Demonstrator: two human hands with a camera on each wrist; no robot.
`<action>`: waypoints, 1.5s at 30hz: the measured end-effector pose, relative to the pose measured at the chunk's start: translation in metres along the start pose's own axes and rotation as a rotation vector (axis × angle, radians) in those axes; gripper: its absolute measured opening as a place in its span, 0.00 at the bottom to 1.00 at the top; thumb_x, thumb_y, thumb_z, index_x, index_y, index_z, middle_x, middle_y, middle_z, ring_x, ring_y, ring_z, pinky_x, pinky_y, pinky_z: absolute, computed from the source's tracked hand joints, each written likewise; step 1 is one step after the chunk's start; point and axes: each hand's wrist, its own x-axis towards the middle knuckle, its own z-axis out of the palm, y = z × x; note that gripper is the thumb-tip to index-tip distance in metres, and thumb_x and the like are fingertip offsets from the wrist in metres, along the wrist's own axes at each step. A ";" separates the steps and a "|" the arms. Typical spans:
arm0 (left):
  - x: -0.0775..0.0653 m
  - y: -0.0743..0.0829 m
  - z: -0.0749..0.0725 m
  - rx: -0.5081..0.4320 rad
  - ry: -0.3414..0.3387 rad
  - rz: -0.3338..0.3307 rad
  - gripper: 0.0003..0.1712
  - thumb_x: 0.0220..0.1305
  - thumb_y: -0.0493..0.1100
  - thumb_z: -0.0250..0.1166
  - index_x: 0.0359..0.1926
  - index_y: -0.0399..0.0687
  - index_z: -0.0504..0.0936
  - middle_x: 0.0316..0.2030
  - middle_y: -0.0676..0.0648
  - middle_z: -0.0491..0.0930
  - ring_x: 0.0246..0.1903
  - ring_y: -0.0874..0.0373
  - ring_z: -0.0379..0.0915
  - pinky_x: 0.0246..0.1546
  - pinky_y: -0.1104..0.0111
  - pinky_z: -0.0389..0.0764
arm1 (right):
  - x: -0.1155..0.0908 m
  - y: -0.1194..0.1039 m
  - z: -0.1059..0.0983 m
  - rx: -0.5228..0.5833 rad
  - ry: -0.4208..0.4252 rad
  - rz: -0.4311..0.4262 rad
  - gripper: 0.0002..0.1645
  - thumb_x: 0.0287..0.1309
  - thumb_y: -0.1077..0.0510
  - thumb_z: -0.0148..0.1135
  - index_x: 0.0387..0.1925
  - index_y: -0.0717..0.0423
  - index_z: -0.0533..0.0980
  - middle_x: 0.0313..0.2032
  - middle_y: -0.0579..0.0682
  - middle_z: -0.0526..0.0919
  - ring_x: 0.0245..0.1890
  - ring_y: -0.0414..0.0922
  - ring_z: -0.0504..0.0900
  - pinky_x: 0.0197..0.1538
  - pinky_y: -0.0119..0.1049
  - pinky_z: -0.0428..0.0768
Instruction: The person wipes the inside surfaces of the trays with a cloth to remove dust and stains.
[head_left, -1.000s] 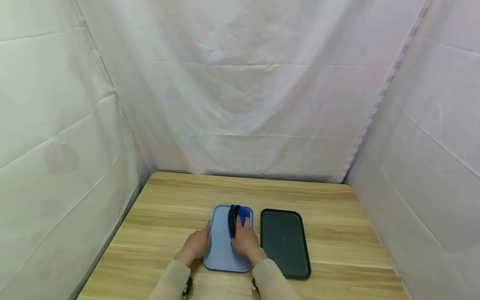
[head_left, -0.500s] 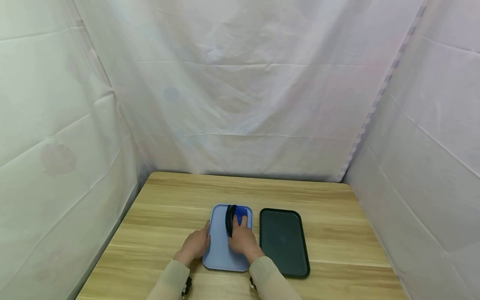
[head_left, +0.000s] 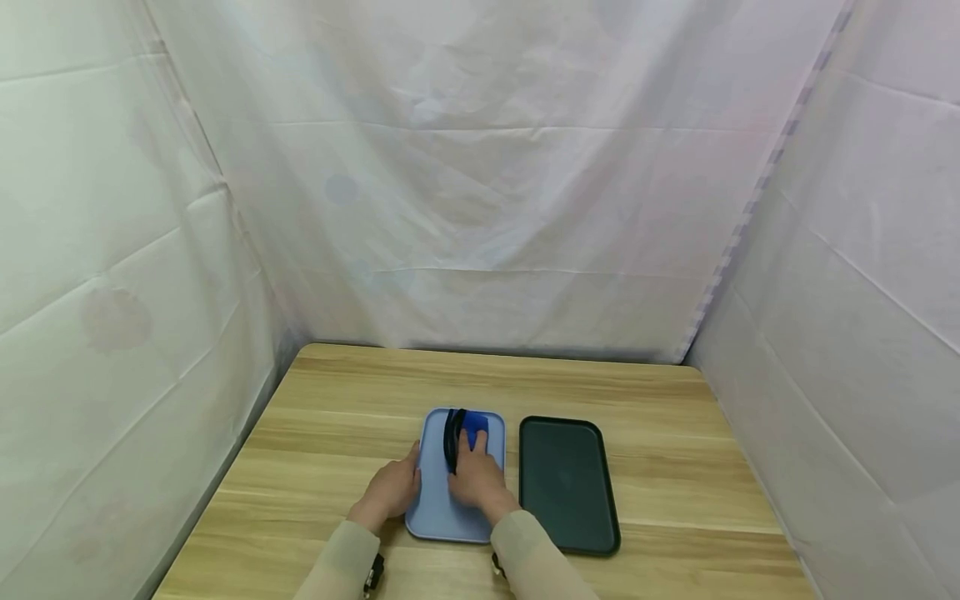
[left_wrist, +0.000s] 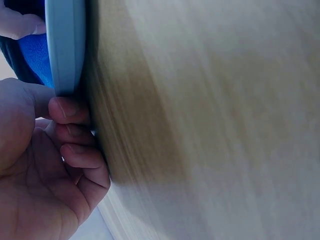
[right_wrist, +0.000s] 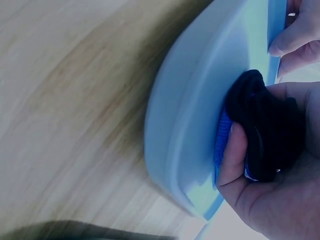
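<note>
A light-blue tray (head_left: 435, 518) lies on the table. My left hand (head_left: 393, 486) pinches its left edge, the fingertips curled against the outer side of the rim (left_wrist: 66, 45) in the left wrist view. On the tray's far half, my right hand (head_left: 480, 482) grips a soft blue pad with a black band (head_left: 476, 423). Two fingers spread over its blue part in the head view. The right wrist view shows the black cloth-like band (right_wrist: 270, 127) bunched between thumb and fingers, with textured blue underneath against the tray. My palm hides some of the pad.
A dark green tray (head_left: 567, 487) lies just right of the light-blue one, a narrow gap between them. The wood-grain table (head_left: 345, 392) ends at white cloth hangings (head_left: 480, 208) behind and on both sides.
My right hand and the blue-and-black pad have slid left across the light-blue tray. My left hand keeps its hold on the tray's edge, and the tray stays in place.
</note>
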 end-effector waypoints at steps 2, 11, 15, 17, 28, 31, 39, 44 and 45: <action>0.000 0.000 0.000 0.006 0.005 -0.004 0.31 0.70 0.41 0.53 0.71 0.33 0.60 0.37 0.34 0.84 0.23 0.56 0.72 0.31 0.59 0.77 | 0.000 -0.002 0.001 0.002 0.000 0.001 0.51 0.55 0.50 0.65 0.75 0.53 0.52 0.71 0.66 0.50 0.39 0.58 0.80 0.36 0.50 0.79; 0.002 -0.002 0.002 0.017 0.006 -0.003 0.31 0.71 0.41 0.52 0.71 0.33 0.59 0.39 0.33 0.84 0.26 0.55 0.76 0.35 0.56 0.79 | 0.002 -0.011 0.004 0.002 -0.004 0.002 0.51 0.55 0.49 0.66 0.75 0.55 0.53 0.71 0.67 0.50 0.43 0.61 0.79 0.40 0.51 0.79; 0.002 -0.002 0.003 0.009 0.003 -0.001 0.32 0.71 0.42 0.52 0.71 0.34 0.59 0.40 0.33 0.84 0.27 0.55 0.77 0.36 0.55 0.79 | 0.002 -0.013 0.005 0.003 -0.001 -0.001 0.51 0.55 0.48 0.66 0.74 0.56 0.53 0.71 0.67 0.50 0.43 0.62 0.79 0.40 0.51 0.79; 0.002 -0.003 0.003 0.003 0.004 0.002 0.32 0.71 0.42 0.53 0.71 0.34 0.59 0.40 0.32 0.84 0.27 0.54 0.77 0.36 0.55 0.80 | 0.002 -0.014 0.006 0.003 -0.001 -0.003 0.51 0.55 0.48 0.66 0.74 0.56 0.53 0.71 0.68 0.50 0.44 0.62 0.79 0.40 0.52 0.79; 0.002 -0.001 0.003 0.011 0.011 0.011 0.32 0.70 0.41 0.53 0.71 0.33 0.59 0.37 0.33 0.84 0.25 0.55 0.75 0.33 0.56 0.79 | 0.006 -0.019 0.013 -0.009 -0.002 -0.007 0.52 0.56 0.46 0.66 0.75 0.56 0.51 0.71 0.67 0.49 0.41 0.60 0.79 0.37 0.49 0.79; 0.002 -0.001 0.003 0.016 0.011 0.012 0.32 0.70 0.41 0.53 0.71 0.33 0.59 0.36 0.34 0.84 0.25 0.55 0.75 0.33 0.57 0.79 | 0.008 -0.019 0.015 -0.015 -0.005 -0.007 0.52 0.56 0.46 0.65 0.75 0.55 0.51 0.70 0.67 0.50 0.41 0.59 0.78 0.38 0.49 0.79; 0.003 -0.001 0.003 0.021 0.009 0.012 0.32 0.70 0.41 0.53 0.71 0.34 0.59 0.33 0.35 0.83 0.24 0.56 0.74 0.33 0.56 0.79 | 0.007 -0.022 0.017 0.012 -0.002 -0.020 0.53 0.56 0.47 0.66 0.75 0.57 0.50 0.70 0.67 0.49 0.41 0.60 0.79 0.39 0.51 0.79; 0.004 -0.001 0.003 0.032 0.009 0.005 0.32 0.70 0.41 0.54 0.71 0.34 0.59 0.33 0.36 0.83 0.25 0.55 0.75 0.32 0.56 0.78 | 0.006 -0.025 0.018 0.008 0.010 -0.022 0.54 0.54 0.46 0.66 0.75 0.57 0.51 0.70 0.66 0.50 0.43 0.60 0.79 0.39 0.51 0.79; 0.003 0.000 0.003 0.034 0.008 0.003 0.32 0.70 0.41 0.54 0.71 0.34 0.59 0.32 0.36 0.83 0.24 0.55 0.74 0.31 0.57 0.78 | 0.006 -0.026 0.018 0.001 0.013 -0.021 0.54 0.54 0.45 0.67 0.75 0.57 0.51 0.70 0.66 0.50 0.43 0.60 0.78 0.39 0.51 0.79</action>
